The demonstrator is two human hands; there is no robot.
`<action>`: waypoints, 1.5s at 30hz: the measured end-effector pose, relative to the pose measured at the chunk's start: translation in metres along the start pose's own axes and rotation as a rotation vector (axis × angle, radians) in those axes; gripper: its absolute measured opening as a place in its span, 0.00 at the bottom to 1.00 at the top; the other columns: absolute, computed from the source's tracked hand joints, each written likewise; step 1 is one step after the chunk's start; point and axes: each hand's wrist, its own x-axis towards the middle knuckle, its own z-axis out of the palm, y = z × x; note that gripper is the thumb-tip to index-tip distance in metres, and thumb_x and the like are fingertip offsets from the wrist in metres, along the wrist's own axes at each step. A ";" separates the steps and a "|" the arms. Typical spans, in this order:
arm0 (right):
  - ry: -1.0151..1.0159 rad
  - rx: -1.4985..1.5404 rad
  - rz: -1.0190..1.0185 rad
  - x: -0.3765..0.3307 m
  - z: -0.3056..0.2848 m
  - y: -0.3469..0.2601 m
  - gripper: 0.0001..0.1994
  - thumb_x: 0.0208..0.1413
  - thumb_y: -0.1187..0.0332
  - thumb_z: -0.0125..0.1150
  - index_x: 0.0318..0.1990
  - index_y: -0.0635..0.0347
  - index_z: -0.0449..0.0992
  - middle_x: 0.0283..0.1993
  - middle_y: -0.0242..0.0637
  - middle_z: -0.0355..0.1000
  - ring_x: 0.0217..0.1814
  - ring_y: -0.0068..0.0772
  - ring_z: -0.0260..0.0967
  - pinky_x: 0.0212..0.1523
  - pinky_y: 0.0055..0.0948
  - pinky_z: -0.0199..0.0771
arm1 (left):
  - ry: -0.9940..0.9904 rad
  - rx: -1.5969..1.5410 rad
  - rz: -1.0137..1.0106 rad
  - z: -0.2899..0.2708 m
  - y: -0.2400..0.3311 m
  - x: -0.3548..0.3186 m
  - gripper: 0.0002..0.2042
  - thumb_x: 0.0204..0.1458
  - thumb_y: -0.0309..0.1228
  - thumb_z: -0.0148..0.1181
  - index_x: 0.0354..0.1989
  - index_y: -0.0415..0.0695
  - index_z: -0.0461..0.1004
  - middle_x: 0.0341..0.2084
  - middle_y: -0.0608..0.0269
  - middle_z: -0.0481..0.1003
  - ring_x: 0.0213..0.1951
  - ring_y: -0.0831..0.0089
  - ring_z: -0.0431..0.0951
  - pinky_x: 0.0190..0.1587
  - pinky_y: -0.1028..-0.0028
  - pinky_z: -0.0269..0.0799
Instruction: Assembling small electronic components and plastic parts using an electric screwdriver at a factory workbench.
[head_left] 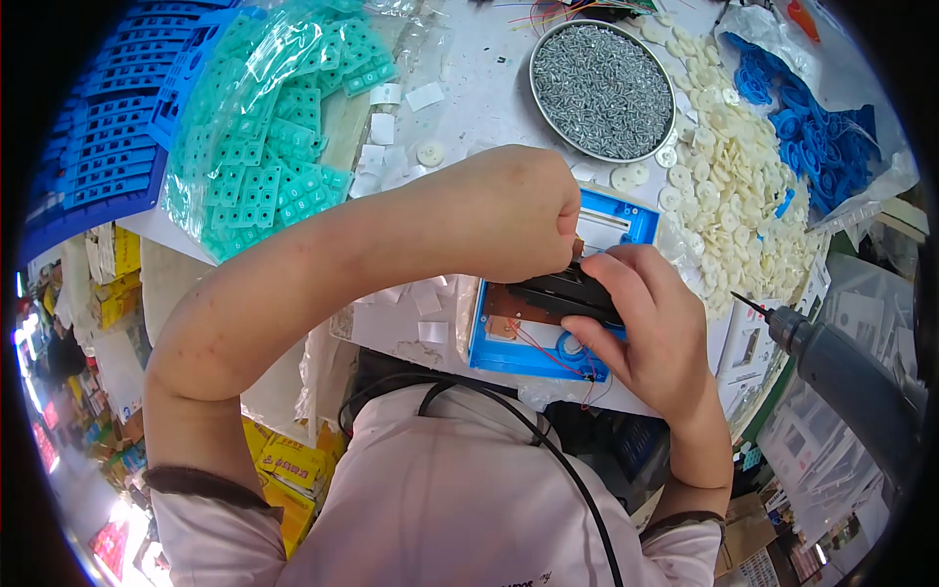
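White worktable (489, 93) crowded to its near edge, little bare room left. Bag of teal keypad mats (274, 147) heaped far left, over stacked blue trays (108, 127). Round tin of screws (603, 90) far centre, cream discs (729, 186) spilling along the right. Electric screwdriver (846, 377) hanging off the right edge, tip near. Blue plastic housing (533, 347) lying at the near edge, between both hands. Left hand (509, 210) curled tight, fingertips pinched at the housing's top. Right hand (650, 328) clamped on a black part (567, 293) atop the housing.
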 end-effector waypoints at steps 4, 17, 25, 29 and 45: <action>-0.050 -0.034 0.001 0.002 -0.003 -0.001 0.25 0.50 0.62 0.74 0.54 0.60 0.75 0.45 0.43 0.74 0.43 0.49 0.76 0.38 0.39 0.77 | -0.044 -0.026 -0.035 -0.004 0.002 -0.001 0.07 0.50 0.29 0.64 0.29 0.37 0.80 0.19 0.62 0.77 0.22 0.76 0.74 0.28 0.72 0.70; 0.055 -0.041 0.036 -0.016 -0.017 -0.012 0.30 0.47 0.62 0.77 0.58 0.61 0.74 0.55 0.46 0.74 0.47 0.50 0.74 0.46 0.42 0.76 | -0.102 0.055 -0.057 -0.011 0.012 0.004 0.06 0.49 0.29 0.65 0.31 0.38 0.82 0.20 0.63 0.78 0.23 0.76 0.76 0.29 0.72 0.72; 1.338 0.545 -0.159 -0.090 -0.116 0.018 0.32 0.60 0.46 0.63 0.61 0.66 0.72 0.50 0.52 0.75 0.54 0.46 0.73 0.56 0.50 0.70 | 0.363 0.399 0.351 -0.031 0.005 0.039 0.06 0.51 0.30 0.65 0.31 0.41 0.83 0.25 0.58 0.81 0.29 0.64 0.82 0.34 0.66 0.76; 0.731 0.533 -0.239 -0.028 -0.108 0.026 0.36 0.62 0.47 0.61 0.70 0.64 0.63 0.40 0.35 0.73 0.36 0.27 0.70 0.36 0.32 0.70 | 0.621 0.815 0.457 -0.027 -0.013 0.081 0.06 0.54 0.33 0.63 0.34 0.45 0.81 0.34 0.59 0.80 0.39 0.55 0.82 0.40 0.58 0.78; 0.447 0.914 -0.310 -0.004 -0.073 0.012 0.30 0.61 0.52 0.66 0.65 0.56 0.66 0.31 0.27 0.67 0.27 0.20 0.61 0.30 0.26 0.63 | 0.582 0.092 0.680 0.021 0.024 -0.026 0.03 0.55 0.20 0.64 0.34 0.40 0.76 0.29 0.60 0.78 0.30 0.69 0.80 0.33 0.73 0.76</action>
